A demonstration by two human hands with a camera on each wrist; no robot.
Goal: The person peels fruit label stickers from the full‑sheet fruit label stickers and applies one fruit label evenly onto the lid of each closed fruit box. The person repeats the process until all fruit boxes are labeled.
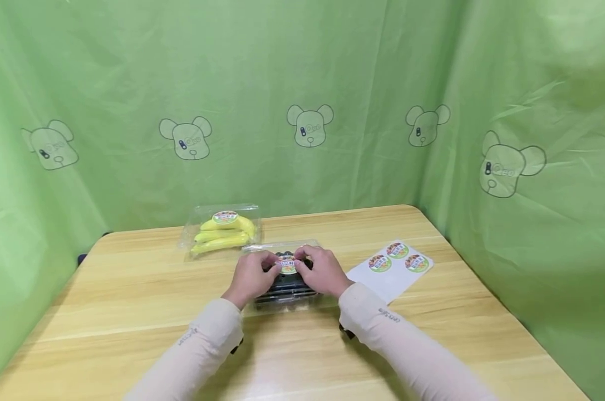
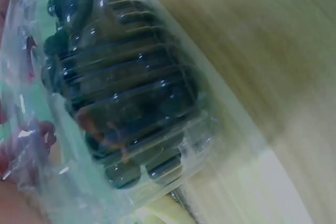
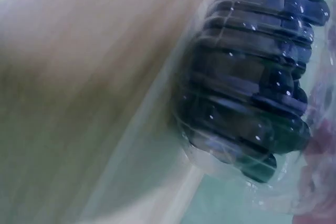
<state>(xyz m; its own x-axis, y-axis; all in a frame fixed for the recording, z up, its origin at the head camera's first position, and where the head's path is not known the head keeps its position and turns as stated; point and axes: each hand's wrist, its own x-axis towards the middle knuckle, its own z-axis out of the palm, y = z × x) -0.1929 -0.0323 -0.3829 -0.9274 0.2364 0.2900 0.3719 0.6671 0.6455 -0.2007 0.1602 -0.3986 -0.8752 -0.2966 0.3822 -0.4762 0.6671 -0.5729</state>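
A clear plastic fruit box (image 1: 282,292) filled with dark round fruit (image 2: 128,90) stands in the middle of the table, its ribbed side seen close up in both wrist views. Over its lid is a round printed sticker (image 1: 288,264). My left hand (image 1: 252,277) pinches the sticker's left edge between thumb and forefinger. At the opposite edge, my right hand (image 1: 326,272) pinches it the same way, with the other fingers curled. In the wrist views the lid and the fingers under reflections show only in part.
Behind and to the left stands a clear box of bananas (image 1: 222,236) with a similar sticker (image 1: 225,217) on its lid. A white sheet (image 1: 382,281) bearing three round stickers lies right of the hands. Green curtains (image 1: 312,61) surround the wooden table (image 1: 147,312).
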